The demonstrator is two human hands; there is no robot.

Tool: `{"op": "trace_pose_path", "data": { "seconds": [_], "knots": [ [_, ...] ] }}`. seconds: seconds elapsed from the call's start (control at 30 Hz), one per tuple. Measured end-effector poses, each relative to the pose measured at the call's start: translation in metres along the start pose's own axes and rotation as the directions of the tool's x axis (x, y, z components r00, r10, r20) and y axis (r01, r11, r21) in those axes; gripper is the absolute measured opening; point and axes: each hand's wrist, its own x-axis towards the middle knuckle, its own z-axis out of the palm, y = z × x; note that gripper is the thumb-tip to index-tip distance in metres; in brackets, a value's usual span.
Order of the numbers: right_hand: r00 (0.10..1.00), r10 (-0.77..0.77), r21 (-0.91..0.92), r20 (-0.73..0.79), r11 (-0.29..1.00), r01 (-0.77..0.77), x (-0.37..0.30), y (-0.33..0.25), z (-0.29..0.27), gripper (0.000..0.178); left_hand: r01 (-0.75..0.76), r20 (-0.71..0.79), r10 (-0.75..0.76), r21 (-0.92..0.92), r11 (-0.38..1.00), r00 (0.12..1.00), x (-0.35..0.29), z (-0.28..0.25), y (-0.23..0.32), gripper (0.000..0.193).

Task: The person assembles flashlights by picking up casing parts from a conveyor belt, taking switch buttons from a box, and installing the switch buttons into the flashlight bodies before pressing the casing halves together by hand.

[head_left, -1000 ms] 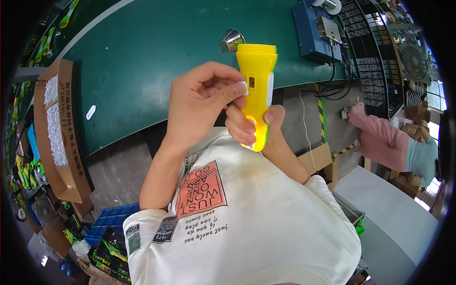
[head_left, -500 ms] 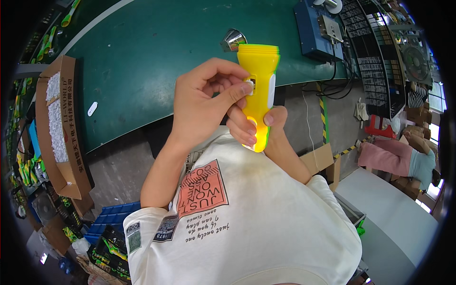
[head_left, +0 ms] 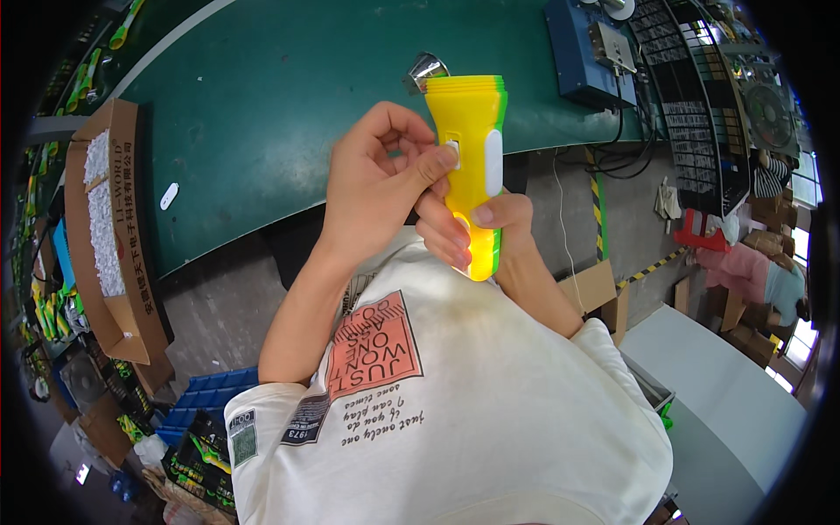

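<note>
My right hand (head_left: 500, 220) is wrapped round the lower part of a yellow plastic flashlight body (head_left: 468, 114) with green along its side, its wide threaded end pointing away from me. A long white oval piece (head_left: 494, 164) sits on the flashlight's side. My left hand (head_left: 372, 179) is closed, its thumb and fingertips at a small slot in the body, on a small white switch button (head_left: 453, 154) partly hidden by the thumb. Behind the flashlight's open end, a shiny reflector cup (head_left: 425, 72) lies on the green table (head_left: 289, 96).
At the left stands a cardboard box (head_left: 144, 254) of small white parts. A loose white oval piece (head_left: 170, 196) lies on the table near it. A blue machine (head_left: 573, 52) with cables is at the back right, beside black racks (head_left: 687, 114). Another person (head_left: 757, 276) is far right.
The flashlight has turned slightly and shifted a little left, showing more of its side piece. My left thumb stays at the slot. The person at far right has moved away.
</note>
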Motion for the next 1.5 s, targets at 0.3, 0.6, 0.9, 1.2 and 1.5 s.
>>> {"op": "trace_pose_path", "data": {
  "seconds": [0.3,0.6,0.9,1.2,1.5],
  "knots": [
    [0.992,0.126,0.082,-0.026,0.989,-0.123,0.0,0.007,0.02,0.03,0.081,0.06,-0.08,-0.014,0.997,0.995,-0.01,-0.001,-0.01,0.017],
    [0.989,0.126,0.098,-0.073,0.988,-0.118,-0.009,0.017,0.006,0.032,0.105,0.178,-0.137,0.18,0.978,0.974,-0.015,-0.009,-0.016,0.026],
    [0.998,0.05,0.159,-0.043,0.986,-0.042,-0.011,0.025,0.003,0.032,0.201,0.21,-0.22,0.109,0.973,0.953,-0.011,-0.003,-0.019,0.031],
    [0.997,0.013,0.12,-0.076,0.993,-0.003,-0.009,0.018,0.006,0.028,0.219,0.233,-0.263,0.199,0.955,0.936,-0.004,-0.004,-0.02,0.034],
    [0.841,-0.005,-0.389,-0.54,0.888,-0.244,0.014,-0.007,0.017,0.043,0.334,0.04,-0.332,-0.091,0.938,0.942,-0.001,-0.029,-0.042,0.032]
  ]
}}
